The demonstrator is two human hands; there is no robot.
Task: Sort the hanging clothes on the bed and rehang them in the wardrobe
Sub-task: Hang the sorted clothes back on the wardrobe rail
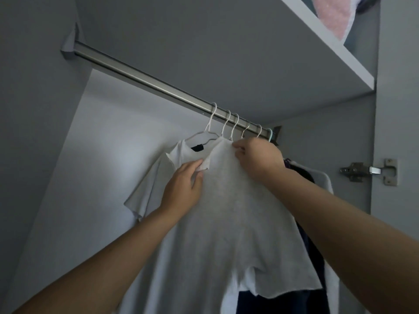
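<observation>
A metal wardrobe rail (140,72) runs from upper left down to the right. Several white hangers (209,125) hook over its right part. A light grey top (231,211) hangs in front. My left hand (183,189) pinches its left shoulder edge. My right hand (256,158) grips the fabric at its right shoulder, just below the hooks. Behind it, to the left, hangs a white T-shirt (154,177) with a black neck label. Dark clothes (310,245) hang further right, mostly hidden.
A white shelf (328,48) sits above the rail with a pink bundle (335,12) on it. The wardrobe's side wall with a metal door hinge (369,171) stands at the right. The rail's left half carries no hangers.
</observation>
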